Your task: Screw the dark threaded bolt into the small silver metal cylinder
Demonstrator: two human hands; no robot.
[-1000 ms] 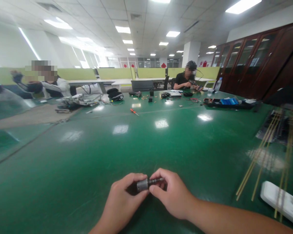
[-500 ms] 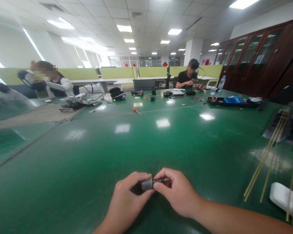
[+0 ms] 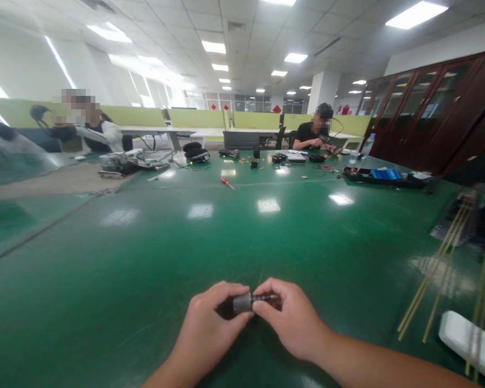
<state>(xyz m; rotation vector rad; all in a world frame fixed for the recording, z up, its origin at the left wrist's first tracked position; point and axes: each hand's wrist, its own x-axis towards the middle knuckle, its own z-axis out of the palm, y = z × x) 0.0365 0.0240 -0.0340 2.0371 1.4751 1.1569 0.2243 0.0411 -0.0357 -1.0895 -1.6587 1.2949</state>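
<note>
At the far left we see a seated co-worker (image 3: 103,137) in white and dark clothing, with a heap of metal parts and cables (image 3: 129,161) before that person on the green table (image 3: 145,258). A dark seam (image 3: 44,229) slants over the table's left side, and a wide glossy stretch of tabletop runs from it to our hands.

Our left hand (image 3: 208,323) is near, its thumb and index finger clasping a metal cylinder (image 3: 241,304) from below and above. This cylinder sits near the middle of the scene, lying sideways: short, round and dull grey. Any lettering on it is too blurred to read. From its right end runs a thin, ridged dark shaft (image 3: 264,297), pinched between the thumb and fingers of our right hand (image 3: 293,320). Well beyond lies an orange screwdriver (image 3: 226,182), with broad green surface between it and us.

Farther right, writing on the far red diamond (image 3: 276,109) is too small to tell. Next, we see another seated co-worker (image 3: 307,134), then a black tray (image 3: 412,182) bearing something blue (image 3: 386,173). At the near right, thin yellow rods (image 3: 436,269) and a white case (image 3: 461,334) bound the room beside our right arm.
</note>
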